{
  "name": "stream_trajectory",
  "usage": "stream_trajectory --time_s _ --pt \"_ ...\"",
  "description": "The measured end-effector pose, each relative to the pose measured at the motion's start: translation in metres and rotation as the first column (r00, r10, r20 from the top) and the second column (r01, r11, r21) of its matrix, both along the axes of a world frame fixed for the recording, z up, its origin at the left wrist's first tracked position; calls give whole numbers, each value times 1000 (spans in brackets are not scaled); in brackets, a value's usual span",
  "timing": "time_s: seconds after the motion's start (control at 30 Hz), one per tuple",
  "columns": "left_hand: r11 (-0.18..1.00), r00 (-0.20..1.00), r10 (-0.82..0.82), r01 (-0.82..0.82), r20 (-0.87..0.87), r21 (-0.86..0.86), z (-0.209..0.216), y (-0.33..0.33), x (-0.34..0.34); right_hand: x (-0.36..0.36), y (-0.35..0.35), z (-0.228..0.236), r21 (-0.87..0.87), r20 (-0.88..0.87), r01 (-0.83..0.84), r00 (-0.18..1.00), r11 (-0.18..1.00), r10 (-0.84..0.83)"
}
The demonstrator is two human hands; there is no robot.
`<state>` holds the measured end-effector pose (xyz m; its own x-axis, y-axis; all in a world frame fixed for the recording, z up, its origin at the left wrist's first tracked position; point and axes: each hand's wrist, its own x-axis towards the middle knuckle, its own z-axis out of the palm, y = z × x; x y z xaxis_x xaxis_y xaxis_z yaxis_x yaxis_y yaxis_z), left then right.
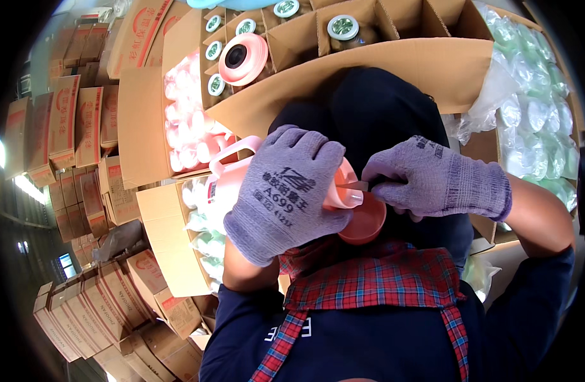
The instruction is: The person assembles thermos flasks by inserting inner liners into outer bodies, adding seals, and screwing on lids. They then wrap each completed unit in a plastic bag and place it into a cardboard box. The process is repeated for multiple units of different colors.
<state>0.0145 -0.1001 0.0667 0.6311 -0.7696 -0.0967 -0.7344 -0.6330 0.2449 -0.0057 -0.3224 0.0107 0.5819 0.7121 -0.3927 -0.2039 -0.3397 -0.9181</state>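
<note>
My left hand (283, 191), in a grey knit glove, is wrapped over a pink jug (227, 183) with a loop handle, lying tilted across my lap. The jug's open end points right, towards my right hand (426, 177), gloved the same way. Pinched in the right fingers is a thin, flat, blade-like tool (352, 185); its tip reaches the jug's mouth. Just below the mouth is a pink cup-shaped piece (364, 224); what supports it is hidden.
Ahead stands a divided carton (394, 67) holding several lidded bottles and a pink jug part (243, 59). Pink parts (185, 114) fill a box at left. Bagged pale-green pieces (528, 121) lie in a box at right. Stacked cartons (92, 312) line the far left.
</note>
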Motion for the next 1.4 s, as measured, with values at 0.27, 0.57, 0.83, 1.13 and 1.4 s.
stream_trajectory --time_s 0.27,0.57,0.83,1.13,1.4 --pt "996 999 32 -32 -4 80 -7 -8 -3 10 6 14 -181 -22 -39 999 983 36" --pt "998 1000 22 -23 22 53 -12 -13 -6 4 -1 6 -160 186 46 982 986 -16" --pt "996 999 -23 25 -22 91 -15 -23 -2 -8 -14 -17 28 713 135 692 990 -115" --pt "994 1000 17 -16 -2 105 -15 -24 -6 0 -11 -8 -185 460 -36 880 982 119" --pt "997 1000 -30 30 -1 75 -15 -19 -1 25 5 17 -458 403 -91 865 884 298"
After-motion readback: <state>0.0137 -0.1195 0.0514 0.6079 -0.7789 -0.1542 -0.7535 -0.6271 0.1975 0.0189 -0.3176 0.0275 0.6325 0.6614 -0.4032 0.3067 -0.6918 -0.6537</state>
